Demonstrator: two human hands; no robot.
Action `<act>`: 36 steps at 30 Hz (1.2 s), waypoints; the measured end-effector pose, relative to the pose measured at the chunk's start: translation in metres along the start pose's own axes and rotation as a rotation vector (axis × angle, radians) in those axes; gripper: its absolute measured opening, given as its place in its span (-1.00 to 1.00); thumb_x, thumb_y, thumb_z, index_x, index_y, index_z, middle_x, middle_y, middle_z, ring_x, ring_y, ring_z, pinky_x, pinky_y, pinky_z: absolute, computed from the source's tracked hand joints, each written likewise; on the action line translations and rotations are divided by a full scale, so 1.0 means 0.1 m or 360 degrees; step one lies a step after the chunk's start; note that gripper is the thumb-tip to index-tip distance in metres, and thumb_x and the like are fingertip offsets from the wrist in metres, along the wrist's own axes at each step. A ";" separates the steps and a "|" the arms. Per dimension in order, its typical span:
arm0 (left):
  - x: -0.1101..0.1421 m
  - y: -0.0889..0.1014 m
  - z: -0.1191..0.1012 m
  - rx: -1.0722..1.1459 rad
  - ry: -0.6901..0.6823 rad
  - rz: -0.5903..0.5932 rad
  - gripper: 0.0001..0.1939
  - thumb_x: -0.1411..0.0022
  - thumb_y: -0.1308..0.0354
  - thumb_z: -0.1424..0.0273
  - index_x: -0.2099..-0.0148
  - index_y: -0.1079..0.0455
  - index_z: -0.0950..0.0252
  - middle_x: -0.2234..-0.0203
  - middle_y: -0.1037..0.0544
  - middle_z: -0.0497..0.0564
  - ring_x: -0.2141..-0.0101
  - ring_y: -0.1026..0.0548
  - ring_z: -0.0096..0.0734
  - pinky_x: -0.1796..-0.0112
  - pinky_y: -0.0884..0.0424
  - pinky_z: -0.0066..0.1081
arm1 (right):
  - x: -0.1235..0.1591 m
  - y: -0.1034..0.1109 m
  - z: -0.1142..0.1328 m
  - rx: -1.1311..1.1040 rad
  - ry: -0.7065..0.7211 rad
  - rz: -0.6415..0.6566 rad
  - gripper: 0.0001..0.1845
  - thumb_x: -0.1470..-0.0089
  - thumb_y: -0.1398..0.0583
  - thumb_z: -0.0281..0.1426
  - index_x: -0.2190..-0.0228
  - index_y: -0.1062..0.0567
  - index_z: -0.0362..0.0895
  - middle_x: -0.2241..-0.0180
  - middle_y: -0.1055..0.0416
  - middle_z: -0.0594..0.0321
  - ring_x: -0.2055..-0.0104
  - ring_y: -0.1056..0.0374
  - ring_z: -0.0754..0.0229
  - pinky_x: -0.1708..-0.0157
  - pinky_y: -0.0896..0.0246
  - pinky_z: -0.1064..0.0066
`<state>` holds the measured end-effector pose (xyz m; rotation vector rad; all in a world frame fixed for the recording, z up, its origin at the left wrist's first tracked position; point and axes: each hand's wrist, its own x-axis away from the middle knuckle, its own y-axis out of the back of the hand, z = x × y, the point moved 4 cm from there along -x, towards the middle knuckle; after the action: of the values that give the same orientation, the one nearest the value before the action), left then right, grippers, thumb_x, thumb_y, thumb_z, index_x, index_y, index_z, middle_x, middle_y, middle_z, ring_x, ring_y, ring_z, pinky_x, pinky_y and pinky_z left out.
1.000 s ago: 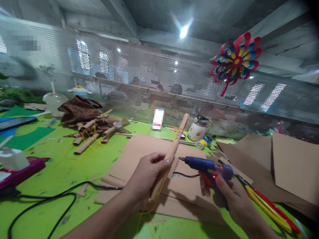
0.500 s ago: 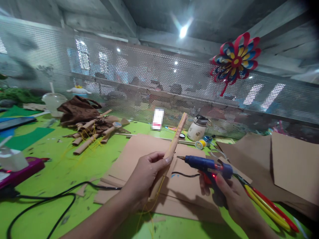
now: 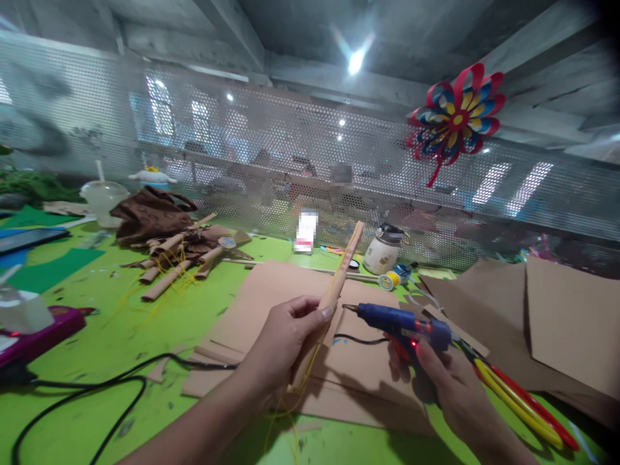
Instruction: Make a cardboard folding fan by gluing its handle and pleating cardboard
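Between the thumb and fingers of my left hand (image 3: pixel 288 336) is a long rolled brown paper tube (image 3: pixel 343 268), tilted up and away to the right. Yellow thread (image 3: pixel 317 352) runs along the tube and trails from its lower end. My right hand (image 3: pixel 443 381) grips a blue hot glue gun (image 3: pixel 402 320) by its handle, a red light glowing on its side. The gun's nozzle points left, close to the tube just above my left thumb; whether it touches cannot be made out. Brown paper sheets (image 3: pixel 271 284) lie beneath both hands.
Rolled tubes (image 3: pixel 167 281) with yellow thread lie at the left by a brown bag (image 3: pixel 150 216). A black cord (image 3: pixel 145 365) crosses the table from a purple power strip (image 3: pixel 62 326). Red-and-yellow-handled scissors (image 3: pixel 523 400) lie at the right. Behind stand a bottle (image 3: pixel 382 252) and a thread spool (image 3: pixel 389 280).
The glue gun's nozzle has shifted very slightly to the left. The paper tube and my left hand look almost unmoved.
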<state>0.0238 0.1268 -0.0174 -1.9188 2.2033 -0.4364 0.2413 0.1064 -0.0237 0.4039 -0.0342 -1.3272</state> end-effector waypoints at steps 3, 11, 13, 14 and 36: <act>0.00 0.00 0.00 -0.0013 -0.0004 -0.0009 -0.82 -0.06 -0.27 0.31 0.31 -0.50 0.32 0.44 -0.49 -0.01 0.43 -0.37 -0.49 0.39 -0.23 -0.50 | 0.01 0.00 0.00 -0.0052 -0.0015 -0.0015 -0.49 -0.19 0.01 -0.04 0.50 -0.40 -0.18 0.52 -0.30 0.18 0.45 -0.23 0.19 0.42 -0.11 0.37; -0.02 0.01 0.01 -0.0026 -0.0002 -0.0004 -0.78 -0.05 -0.27 0.29 0.28 -0.50 0.33 0.42 -0.49 -0.01 0.42 -0.36 -0.49 0.40 -0.22 -0.52 | 0.03 0.00 -0.04 -0.0060 -0.0061 -0.0020 -0.49 -0.18 0.00 -0.02 0.49 -0.41 -0.19 0.51 -0.31 0.17 0.43 -0.24 0.18 0.42 -0.11 0.37; -0.02 0.01 0.01 -0.0018 -0.0002 0.0007 -0.78 -0.06 -0.27 0.29 0.28 -0.49 0.33 0.43 -0.49 -0.01 0.43 -0.36 -0.50 0.40 -0.23 -0.52 | 0.03 0.00 -0.05 -0.0035 -0.0039 -0.0010 -0.49 -0.19 0.01 -0.03 0.49 -0.40 -0.19 0.50 -0.32 0.16 0.43 -0.24 0.18 0.42 -0.11 0.37; -0.02 0.01 0.02 -0.0015 -0.0002 0.0009 -0.79 -0.06 -0.27 0.30 0.28 -0.49 0.33 0.43 -0.49 -0.01 0.42 -0.36 -0.50 0.40 -0.23 -0.52 | 0.03 0.01 -0.05 -0.0031 -0.0024 -0.0021 -0.49 -0.19 0.00 -0.04 0.49 -0.40 -0.19 0.50 -0.32 0.16 0.44 -0.24 0.18 0.43 -0.11 0.37; -0.01 0.00 -0.01 0.0038 0.0012 -0.0035 -0.83 -0.06 -0.27 0.35 0.30 -0.51 0.34 0.42 -0.51 0.02 0.41 -0.39 -0.49 0.39 -0.26 -0.54 | 0.00 -0.01 -0.01 -0.0019 0.0002 -0.0027 -0.51 -0.21 0.03 -0.05 0.46 -0.41 -0.18 0.50 -0.32 0.17 0.43 -0.22 0.18 0.41 -0.09 0.36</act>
<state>0.0240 0.1277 -0.0165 -1.9343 2.1736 -0.4720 0.2404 0.1061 -0.0253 0.3956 -0.0216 -1.3431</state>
